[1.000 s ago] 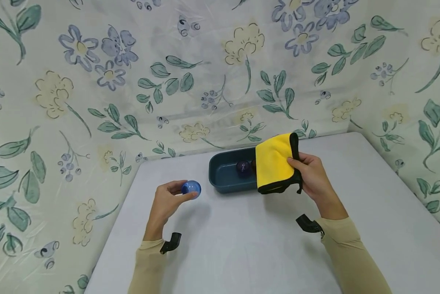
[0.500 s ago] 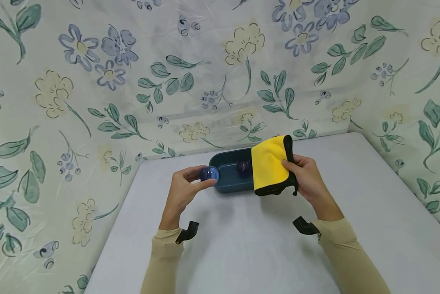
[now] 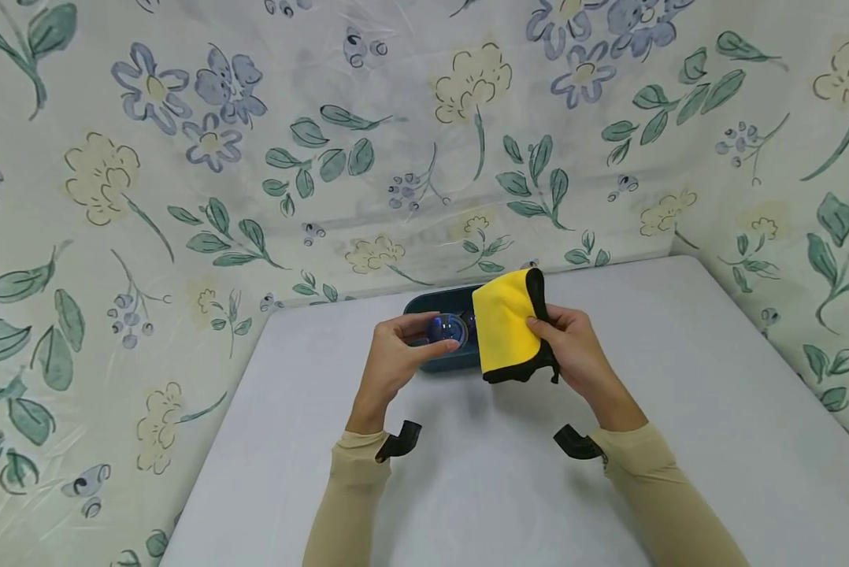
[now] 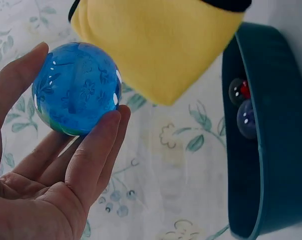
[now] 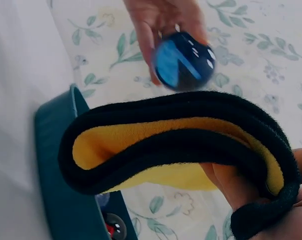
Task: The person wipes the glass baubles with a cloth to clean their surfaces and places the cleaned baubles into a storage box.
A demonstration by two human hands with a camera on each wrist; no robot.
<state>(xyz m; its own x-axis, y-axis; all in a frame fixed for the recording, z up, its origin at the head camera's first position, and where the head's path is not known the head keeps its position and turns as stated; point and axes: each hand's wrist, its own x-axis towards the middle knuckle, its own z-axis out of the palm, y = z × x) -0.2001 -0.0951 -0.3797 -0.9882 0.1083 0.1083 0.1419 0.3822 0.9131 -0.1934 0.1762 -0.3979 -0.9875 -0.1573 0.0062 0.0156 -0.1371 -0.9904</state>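
A clear blue ball [image 4: 76,89] is held between the thumb and fingertips of my left hand [image 3: 394,353]. In the head view, the ball appears in front of the dark teal tray [image 3: 442,362]. My right hand [image 3: 572,340] pinches a folded yellow cloth [image 3: 504,323] with black edging by its right side. The cloth hangs just right of the ball, covering the tray's right part from the head camera. Inside the tray, the left wrist view shows a purplish ball [image 4: 246,119] beside a clear ball with red in it [image 4: 238,91].
The tray stands on a white table [image 3: 495,488] near its back edge. Behind the table rises a flower-patterned sheet [image 3: 396,157], which also covers the left and right sides. A black camera mount [image 3: 400,442] sits at the left wrist, another mount [image 3: 577,442] at the right.
My left hand has carried the blue ball rightward and slightly up, from left of the tray to in front of it. My right hand has shifted the cloth a little left.
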